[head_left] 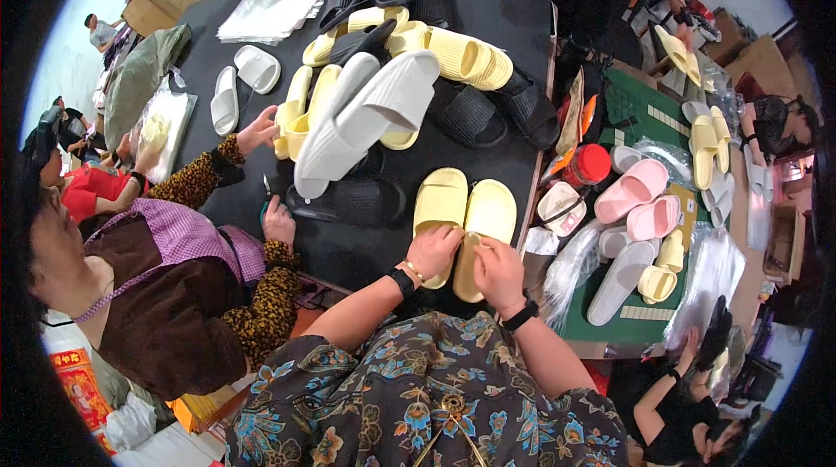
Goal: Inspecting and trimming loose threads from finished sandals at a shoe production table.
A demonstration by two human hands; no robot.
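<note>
Two pale yellow slippers, the left one (441,192) and the right one (492,207), lie side by side on the black table (361,245) in front of me, their heels toward me. My left hand (434,253) is closed over the left slipper, fingertips at its inner strap edge. Against it, my right hand (500,275) rests on the right slipper with thumb and fingers pinched. The fingertips of both hands meet near the gap between the straps. Anything small pinched there is hidden by the fingers.
A heap of yellow, black and grey slippers (370,114) covers the table's middle. At left, a co-worker in leopard-print sleeves (252,315) holds small snips (266,188) and reaches to a yellow slipper. Clear bags (279,6) lie far left. A green-topped table (566,293) at right holds pink slippers (640,188) and a red-lidded jar (589,164).
</note>
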